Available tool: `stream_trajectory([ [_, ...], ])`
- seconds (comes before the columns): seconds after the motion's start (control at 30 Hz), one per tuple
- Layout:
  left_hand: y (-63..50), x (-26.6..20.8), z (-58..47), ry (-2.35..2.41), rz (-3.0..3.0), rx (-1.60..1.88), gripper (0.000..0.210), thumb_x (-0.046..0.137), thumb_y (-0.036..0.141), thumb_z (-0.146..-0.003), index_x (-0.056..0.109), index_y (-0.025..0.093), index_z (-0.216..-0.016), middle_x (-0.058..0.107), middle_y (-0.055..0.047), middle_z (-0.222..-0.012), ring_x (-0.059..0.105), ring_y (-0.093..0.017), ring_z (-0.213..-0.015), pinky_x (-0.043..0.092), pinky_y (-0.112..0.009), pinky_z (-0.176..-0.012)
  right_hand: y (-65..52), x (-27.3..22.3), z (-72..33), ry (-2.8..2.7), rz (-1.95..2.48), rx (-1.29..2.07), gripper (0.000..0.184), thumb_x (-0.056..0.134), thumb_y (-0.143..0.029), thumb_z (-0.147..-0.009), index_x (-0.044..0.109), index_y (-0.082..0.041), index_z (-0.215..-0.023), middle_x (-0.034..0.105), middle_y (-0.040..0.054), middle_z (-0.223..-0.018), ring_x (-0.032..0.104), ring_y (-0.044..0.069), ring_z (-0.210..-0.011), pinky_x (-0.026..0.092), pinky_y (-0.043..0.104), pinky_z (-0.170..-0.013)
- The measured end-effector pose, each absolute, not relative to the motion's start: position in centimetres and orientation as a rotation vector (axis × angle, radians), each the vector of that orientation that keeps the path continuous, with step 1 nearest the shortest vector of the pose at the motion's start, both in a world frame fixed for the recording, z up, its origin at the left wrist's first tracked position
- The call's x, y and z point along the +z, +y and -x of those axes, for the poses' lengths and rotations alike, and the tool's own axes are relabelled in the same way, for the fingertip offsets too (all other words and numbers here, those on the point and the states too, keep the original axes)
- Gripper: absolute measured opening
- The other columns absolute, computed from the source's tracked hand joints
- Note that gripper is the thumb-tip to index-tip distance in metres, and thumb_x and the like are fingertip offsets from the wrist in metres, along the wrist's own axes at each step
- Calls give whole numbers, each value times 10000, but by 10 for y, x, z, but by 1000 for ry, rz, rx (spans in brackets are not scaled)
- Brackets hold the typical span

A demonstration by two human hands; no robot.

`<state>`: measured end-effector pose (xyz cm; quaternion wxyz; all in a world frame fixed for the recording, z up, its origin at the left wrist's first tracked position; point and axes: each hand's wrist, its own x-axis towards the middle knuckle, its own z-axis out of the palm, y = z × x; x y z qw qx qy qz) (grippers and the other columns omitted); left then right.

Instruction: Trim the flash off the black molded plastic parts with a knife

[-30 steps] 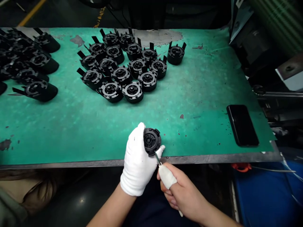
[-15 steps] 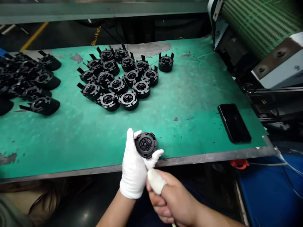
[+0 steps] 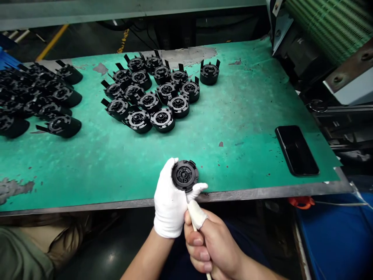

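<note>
My left hand [image 3: 171, 206], in a white glove, grips a round black plastic part [image 3: 185, 175] over the table's front edge. The part's face, with rings and small raised details, is turned up toward me. Below it my right hand [image 3: 206, 237] is closed around a thin pale-handled tool [image 3: 194, 227], with a light finger cot over the thumb. The tool's narrow tip reaches the lower rim of the part; whether it touches is hard to see. Beyond my hands, several similar black parts [image 3: 162, 119] stand grouped on the green table.
More black parts [image 3: 64, 125] crowd the left side of the green table [image 3: 250, 116]. A black phone [image 3: 296, 149] lies at the right. Behind it rises a machine with a green ribbed belt [image 3: 326, 27]. An orange object [image 3: 301, 202] hangs beside a blue surface [image 3: 329, 233] below the edge.
The view has shifted slightly, so the table and its parts sit farther right. My right hand has moved up a little, bringing the tool's tip closer to the round part's rim.
</note>
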<state>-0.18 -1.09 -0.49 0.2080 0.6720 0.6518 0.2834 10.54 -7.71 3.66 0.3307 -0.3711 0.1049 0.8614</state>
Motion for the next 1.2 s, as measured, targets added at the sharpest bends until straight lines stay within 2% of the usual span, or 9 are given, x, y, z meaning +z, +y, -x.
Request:
stream_trajectory([
  [0.2, -10, -5, 1, 1841, -1878, 769, 890, 826, 587, -699, 441, 188, -1394, 597, -150, -1331, 614, -331, -1225, 498, -517, -1086, -86, 40, -101, 173, 906, 2199, 421, 663, -589, -872, 478, -220, -789, 383, -109, -530, 185, 21, -359, 151, 137, -310],
  [0.33, -10, -5, 0, 1821, -1960, 761, 826, 796, 571, -741, 460, 165, -1376, 591, -177, -1338, 585, -347, -1270, 491, -527, -1093, -76, 53, -124, -79, 751, 1864, 487, 667, -635, -863, 473, -216, -707, 324, -102, -499, 214, 35, -385, 237, 156, -366],
  [0.43, -7, 3, 7, 1747, -1953, 705, 840, 771, 519, -784, 398, 151, -1441, 558, -190, -1403, 546, -341, -1329, 463, -530, -1130, -58, 56, -152, -108, 905, 1637, 412, 496, -566, -993, 532, -220, -771, 343, -82, -542, 225, 51, -404, 236, 162, -374],
  [0.57, 6, 19, 38, 1336, -1937, 444, 825, 693, 385, -886, 247, 254, -1567, 370, -96, -1610, 374, -273, -1482, 321, -477, -1248, -50, 42, -184, -291, 1184, 1564, 291, 542, -479, -996, 573, -224, -860, 446, -58, -615, 367, 60, -445, 303, 172, -398],
  [0.7, 18, 20, 62, 1363, -1705, 771, 630, 572, 335, -978, 304, 321, -1548, 368, -44, -1618, 369, -239, -1486, 317, -439, -1253, -54, 25, -204, -685, 1457, 1558, 252, 545, -468, -996, 625, -273, -1134, 563, -31, -753, 474, 99, -537, 394, 226, -465],
  [0.77, 18, 16, 62, 1384, -1600, 925, 701, 623, 396, -948, 281, 307, -1553, 343, -75, -1627, 362, -270, -1488, 340, -462, -1239, -49, 22, -210, -1051, 1600, 1497, 320, 523, -424, -1010, 615, -294, -1288, 644, 9, -903, 584, 141, -716, 491, 275, -637],
  [0.87, 16, 12, 49, 1414, -1673, 846, 978, 790, 539, -775, 273, 268, -1560, 304, -118, -1637, 319, -334, -1502, 307, -513, -1245, -30, 22, -213, -1636, 1659, 1290, 363, 477, -342, -1022, 624, -310, -1352, 685, 43, -1093, 618, 203, -1016, 478, 347, -898],
  [0.93, 15, 10, 39, 1470, -1751, 763, 1086, 837, 580, -694, 272, 245, -1559, 317, -139, -1624, 334, -350, -1491, 309, -532, -1238, -17, 22, -212, -1909, 1654, 1151, 384, 439, -317, -1026, 626, -304, -1362, 696, 48, -1058, 626, 208, -970, 480, 354, -855],
  [1.2, 17, 1, 27, 1589, -1887, 774, 978, 807, 531, -754, 307, 188, -1522, 485, -161, -1491, 504, -307, -1373, 421, -481, -1175, 9, 19, -209, -2473, 1581, 838, 428, 468, -198, -963, 629, -293, -1348, 713, 31, -957, 651, 219, -868, 457, 340, -731],
])
